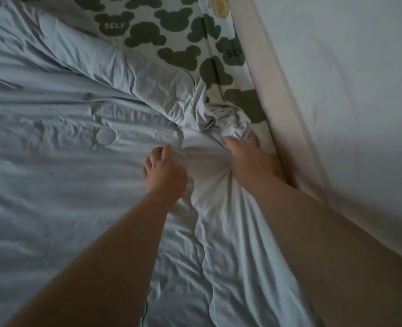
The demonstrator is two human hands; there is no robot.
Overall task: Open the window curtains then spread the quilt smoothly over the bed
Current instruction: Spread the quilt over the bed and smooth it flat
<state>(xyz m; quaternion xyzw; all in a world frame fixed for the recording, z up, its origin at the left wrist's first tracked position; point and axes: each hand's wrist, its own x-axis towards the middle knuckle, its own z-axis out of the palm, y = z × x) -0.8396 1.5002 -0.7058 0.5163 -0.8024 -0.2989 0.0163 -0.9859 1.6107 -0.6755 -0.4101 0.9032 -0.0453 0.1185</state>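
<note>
A pale blue quilt (65, 161) lies crumpled across most of the bed, with folds running toward a bunched corner near the right side. My right hand (249, 159) grips that bunched fabric beside the bed's edge. My left hand (164, 171) pinches a fold of the quilt just to the left of it. Beyond the quilt's far edge shows a white bed sheet (171, 31) printed with dark green bear shapes. No window or curtains are in view.
A pale bed frame rail (277, 90) runs diagonally along the right side of the bed. A white wall (348, 79) rises right behind it. A yellowish item (220, 5) lies at the top by the rail.
</note>
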